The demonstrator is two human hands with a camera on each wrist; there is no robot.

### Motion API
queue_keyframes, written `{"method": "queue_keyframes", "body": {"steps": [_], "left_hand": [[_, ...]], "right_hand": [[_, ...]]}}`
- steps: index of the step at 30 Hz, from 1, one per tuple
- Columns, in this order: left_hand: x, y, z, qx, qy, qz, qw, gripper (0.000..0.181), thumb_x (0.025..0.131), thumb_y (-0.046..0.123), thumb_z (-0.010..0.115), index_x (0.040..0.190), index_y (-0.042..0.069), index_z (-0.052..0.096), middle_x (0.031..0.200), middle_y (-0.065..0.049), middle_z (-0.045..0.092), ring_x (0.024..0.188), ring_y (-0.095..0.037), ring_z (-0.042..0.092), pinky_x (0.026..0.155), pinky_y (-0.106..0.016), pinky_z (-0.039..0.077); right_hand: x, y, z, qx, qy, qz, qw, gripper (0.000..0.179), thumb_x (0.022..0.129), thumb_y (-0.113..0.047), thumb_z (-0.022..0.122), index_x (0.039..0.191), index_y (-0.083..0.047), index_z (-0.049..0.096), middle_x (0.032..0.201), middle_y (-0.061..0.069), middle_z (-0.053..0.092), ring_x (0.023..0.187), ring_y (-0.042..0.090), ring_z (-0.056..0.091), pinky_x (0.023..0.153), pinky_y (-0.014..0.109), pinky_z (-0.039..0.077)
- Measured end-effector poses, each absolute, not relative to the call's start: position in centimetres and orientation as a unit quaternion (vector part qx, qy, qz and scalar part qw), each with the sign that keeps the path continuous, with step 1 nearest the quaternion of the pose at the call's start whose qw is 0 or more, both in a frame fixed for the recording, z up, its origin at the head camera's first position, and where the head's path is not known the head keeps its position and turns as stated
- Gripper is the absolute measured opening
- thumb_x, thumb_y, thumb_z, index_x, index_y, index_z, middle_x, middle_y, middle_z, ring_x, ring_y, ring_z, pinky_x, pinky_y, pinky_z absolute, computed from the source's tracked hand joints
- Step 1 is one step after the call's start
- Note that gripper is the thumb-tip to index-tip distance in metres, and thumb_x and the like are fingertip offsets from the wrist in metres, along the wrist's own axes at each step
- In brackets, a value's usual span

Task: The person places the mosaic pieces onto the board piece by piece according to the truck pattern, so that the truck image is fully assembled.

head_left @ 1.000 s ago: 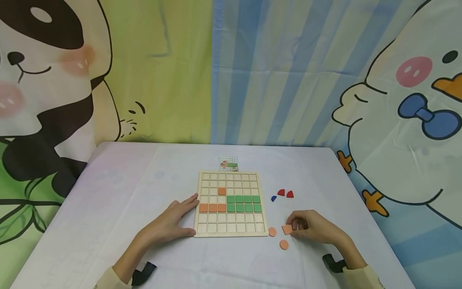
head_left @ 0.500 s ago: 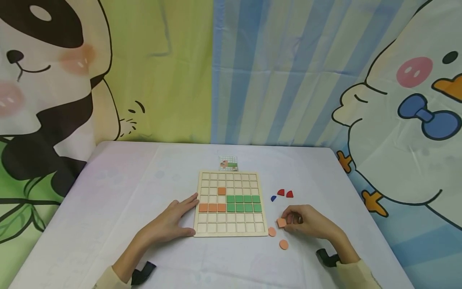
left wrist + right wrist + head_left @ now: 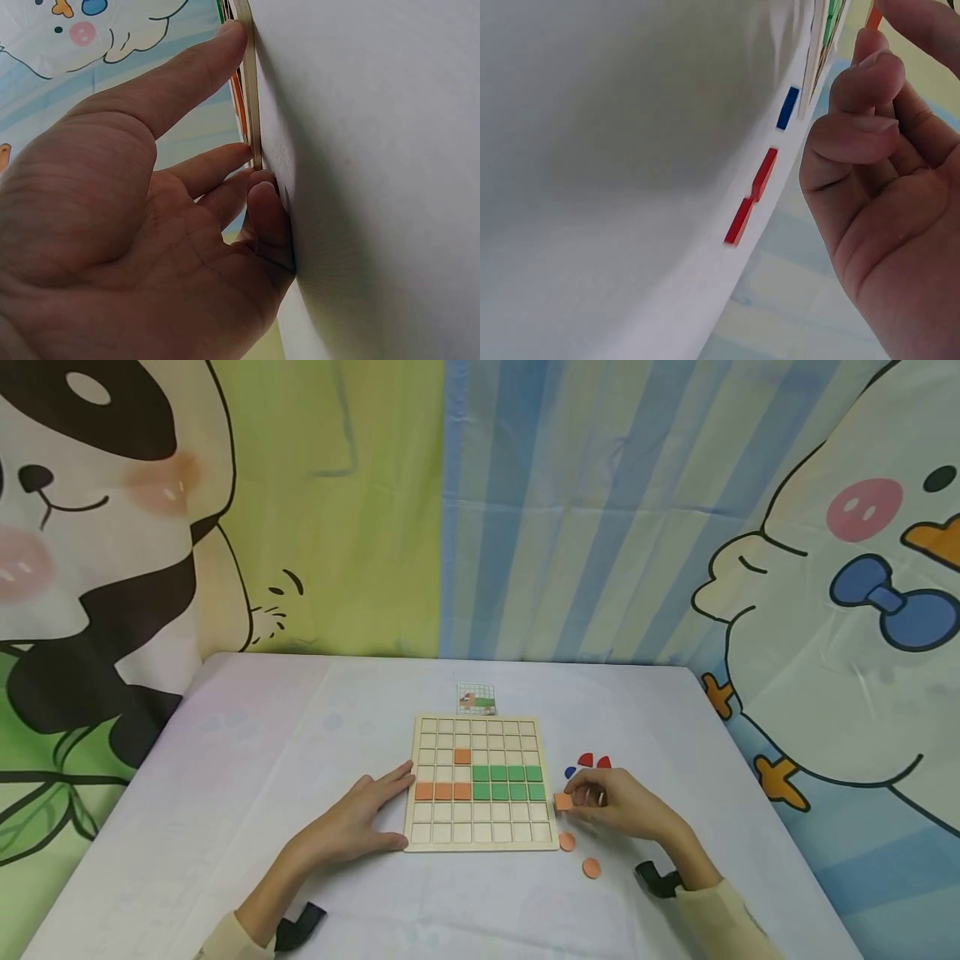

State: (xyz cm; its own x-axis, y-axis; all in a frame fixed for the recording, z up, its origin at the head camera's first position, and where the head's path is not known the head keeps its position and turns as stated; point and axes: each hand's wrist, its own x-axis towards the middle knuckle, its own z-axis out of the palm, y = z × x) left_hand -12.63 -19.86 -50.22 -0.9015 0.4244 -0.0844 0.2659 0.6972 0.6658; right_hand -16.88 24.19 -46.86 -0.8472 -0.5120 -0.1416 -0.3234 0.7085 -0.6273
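Observation:
My right hand (image 3: 626, 810) pinches a small orange square tile (image 3: 562, 802) between thumb and fingertips, at the right edge of the wooden grid board (image 3: 480, 834). In the right wrist view, only a sliver of the tile (image 3: 874, 15) shows at the top. Along the board's left edge rests my left hand (image 3: 356, 822), thumb and fingers spread; the left wrist view has its thumb (image 3: 202, 75) against the wooden side. Two rows of green square tiles (image 3: 507, 782) fill the board's right half. Several orange tiles (image 3: 443, 792) lie to their left, and a single orange tile (image 3: 462, 757) sits higher up.
Two orange discs (image 3: 592, 868) lie right of the board's lower corner. Beyond my right hand are two red wedges (image 3: 587, 760) and a blue piece (image 3: 570, 772). A small picture card (image 3: 477, 699) touches the board's far edge. Printed curtains (image 3: 540, 527) hang behind the white table (image 3: 300, 718).
My right hand has moved left and away from me, carrying the orange square tile from beside the discs up to the board's right edge. My left hand has stayed in place.

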Motion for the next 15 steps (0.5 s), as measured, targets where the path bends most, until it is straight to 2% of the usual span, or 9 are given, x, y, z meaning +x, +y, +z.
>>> {"method": "queue_keyframes", "body": {"steps": [8, 15], "left_hand": [[-12.7, -19.9, -50.2, 0.186, 0.916, 0.337, 0.114, 0.093, 0.08, 0.031, 0.093, 0.159, 0.012, 0.049, 0.176, -0.001, 0.033, 0.102, -0.014, 0.041, 0.088, -0.026, 0.042], [-12.7, -19.9, -50.3, 0.189, 0.915, 0.337, 0.114, 0.094, 0.079, 0.031, 0.093, 0.159, 0.012, 0.049, 0.176, -0.001, 0.032, 0.101, -0.013, 0.04, 0.087, -0.025, 0.041]], "right_hand": [[-17.7, 21.8, -46.3, -0.264, 0.897, -0.326, 0.139, 0.022, 0.092, -0.017, 0.082, 0.113, -0.014, 0.074, 0.087, -0.008, 0.066, 0.077, 0.007, 0.058, 0.071, 0.024, 0.051], [-18.4, 19.7, -46.3, -0.267, 0.894, -0.332, 0.139, 0.02, 0.092, -0.017, 0.083, 0.11, -0.015, 0.075, 0.087, -0.007, 0.066, 0.076, 0.007, 0.059, 0.07, 0.023, 0.05]]}}
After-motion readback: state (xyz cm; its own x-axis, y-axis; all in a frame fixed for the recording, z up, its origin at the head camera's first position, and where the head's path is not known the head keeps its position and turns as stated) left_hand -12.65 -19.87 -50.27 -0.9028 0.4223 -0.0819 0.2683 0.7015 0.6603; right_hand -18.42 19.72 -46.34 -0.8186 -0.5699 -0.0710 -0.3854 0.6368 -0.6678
